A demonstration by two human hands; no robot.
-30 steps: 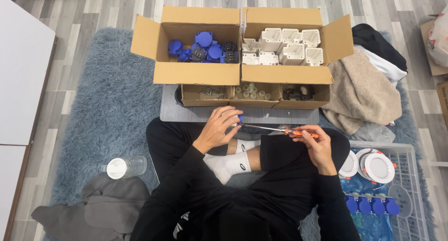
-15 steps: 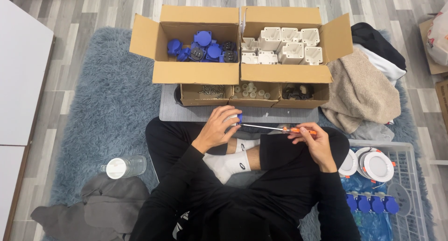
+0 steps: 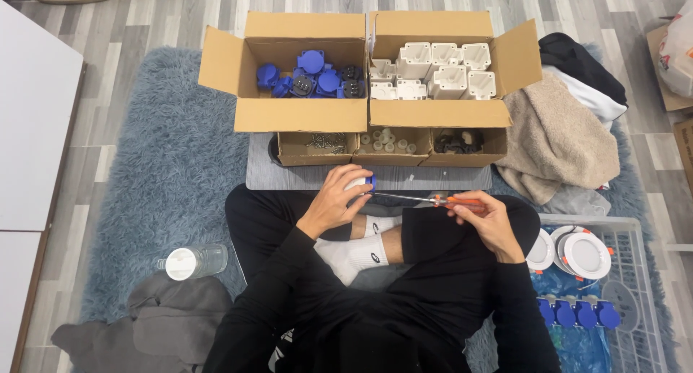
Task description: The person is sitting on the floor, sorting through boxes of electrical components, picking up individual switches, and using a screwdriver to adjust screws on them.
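Little has shifted over the last second: both hands stay over the person's crossed legs, and the screwdriver shaft remains aimed leftward at the piece in the left hand, tilted only slightly differently.

The left hand (image 3: pixel 339 200) has its grip closed around a small white-and-blue plastic socket part (image 3: pixel 363 183), held just above the near edge of the flat grey board (image 3: pixel 289 176) that lies on the shaggy blue rug (image 3: pixel 159 171). The right hand (image 3: pixel 485 218) is clamped on the orange handle of a slim metal-shafted screwdriver (image 3: pixel 426 198), whose tip meets the socket part at its right side. Whether the tip sits in a screw head is too small to tell.

Beyond the hands, on the board, stands a row of three low cardboard trays (image 3: pixel 390 145) holding screws, small pale pieces and dark pieces. Behind them sit two open cardboard boxes side by side: the left cardboard box (image 3: pixel 303 113) holds blue round socket covers, the right cardboard box (image 3: pixel 440 113) holds white plastic housings. A beige towel (image 3: pixel 556 138) lies heaped to the right, touching dark clothing behind it. Near the right knee a white wire basket (image 3: pixel 635 272) holds round white fittings and a row of blue pieces. A clear plastic bottle with a white cap (image 3: pixel 193 261) lies on the rug to the left, beside a grey garment (image 3: pixel 166 322).
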